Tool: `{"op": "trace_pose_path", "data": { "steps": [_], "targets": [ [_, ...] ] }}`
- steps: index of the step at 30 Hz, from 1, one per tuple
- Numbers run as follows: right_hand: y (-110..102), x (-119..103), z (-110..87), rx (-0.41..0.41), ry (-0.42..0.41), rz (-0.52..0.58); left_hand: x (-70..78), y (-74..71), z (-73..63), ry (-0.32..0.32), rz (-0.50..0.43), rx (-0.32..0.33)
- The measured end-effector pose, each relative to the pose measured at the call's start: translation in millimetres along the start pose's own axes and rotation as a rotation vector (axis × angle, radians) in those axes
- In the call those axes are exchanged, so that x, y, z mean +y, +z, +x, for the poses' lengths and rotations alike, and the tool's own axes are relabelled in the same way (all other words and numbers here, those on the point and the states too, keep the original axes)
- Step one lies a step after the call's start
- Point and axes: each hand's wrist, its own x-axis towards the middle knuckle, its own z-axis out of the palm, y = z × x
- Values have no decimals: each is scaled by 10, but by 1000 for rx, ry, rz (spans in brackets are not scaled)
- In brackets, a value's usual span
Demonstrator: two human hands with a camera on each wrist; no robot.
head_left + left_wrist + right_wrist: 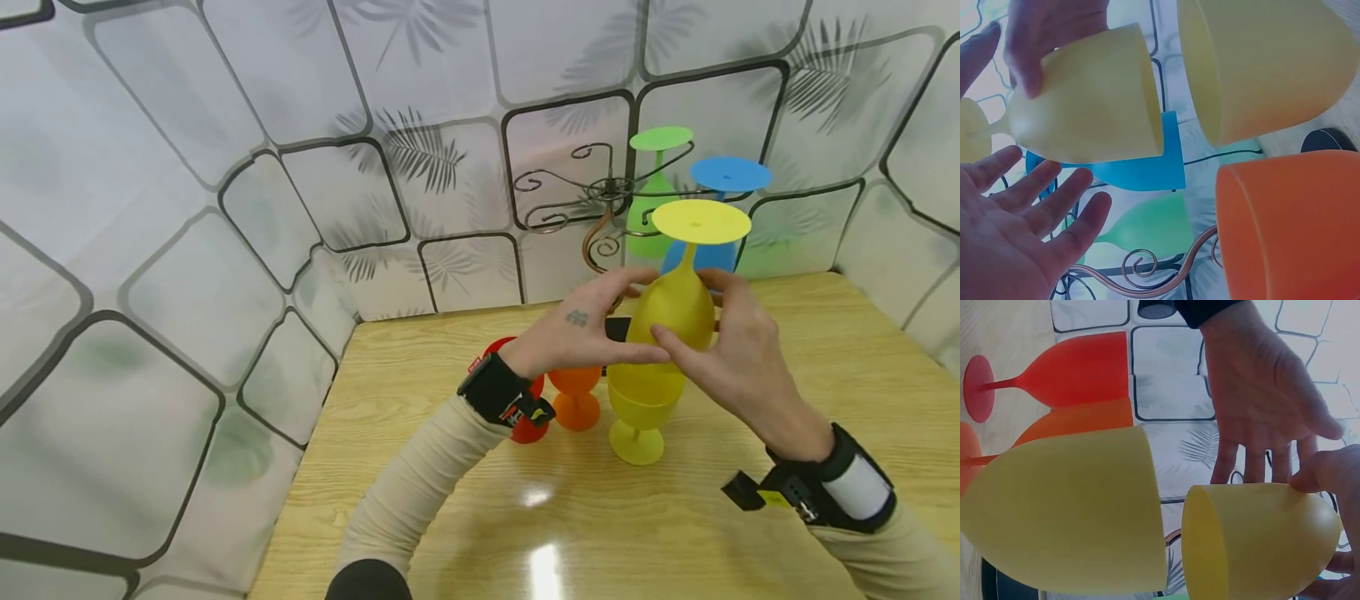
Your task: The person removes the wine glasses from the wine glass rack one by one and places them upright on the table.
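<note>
Blue goblet (732, 174) partly hidden from me. Right hand (738, 358) grips upturned yellow goblet (678, 302); left hand (581, 325) alongside, fingers straight.

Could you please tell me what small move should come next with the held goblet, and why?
Perhaps ease the held goblet onto a rack arm by its stem: the right hand grips it, and the blue goblet and green goblet hang upside down there.

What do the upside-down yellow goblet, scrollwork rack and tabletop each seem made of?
Yellow goblet: probably matte plastic; opaque, soft highlight. Rack: likely metal, slightly glossy; thin, curled coppery rods. Tabletop: wood or wood-look laminate, glossy; pale grain, bright reflections.
</note>
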Motion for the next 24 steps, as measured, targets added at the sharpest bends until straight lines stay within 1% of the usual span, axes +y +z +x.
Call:
{"op": "trace_pose_path", "data": {
  "steps": [5,11,17,24],
  "targets": [
    [-17,-60,-14,-20,43,41,12,21,3,-21,0,-13],
    [-38,-99,-32,-42,92,78,4,49,4,-12,-44,-14],
    [-52,-130,-44,-48,110,93,-14,65,-7,-10,-93,-12],
    [-48,-160,-60,-41,101,112,-44,62,-37,3,-88,-7]
  ]
}}
